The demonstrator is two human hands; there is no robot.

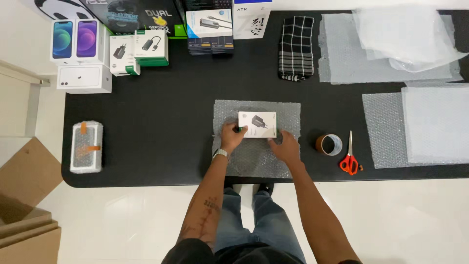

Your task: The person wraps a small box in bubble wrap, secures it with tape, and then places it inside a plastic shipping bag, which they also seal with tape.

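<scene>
A small white carton [257,124] (matte, rectangular) is gripped by the left hand [232,135] and touched by the right hand [285,146], flat on dimpled bubble wrap [254,159].

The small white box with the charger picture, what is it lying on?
The small white box lies on a bubble wrap sheet spread over the black table. The left hand touches its left edge. Whatever lies directly beneath the box is covered.

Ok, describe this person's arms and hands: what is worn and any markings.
Both arms are bare, with no sleeves reaching the forearms. The left hand has a silvery wristwatch at the wrist, and dark tattoo markings run along the left forearm. The right hand wears no glove, ring or band that can be made out.
</scene>
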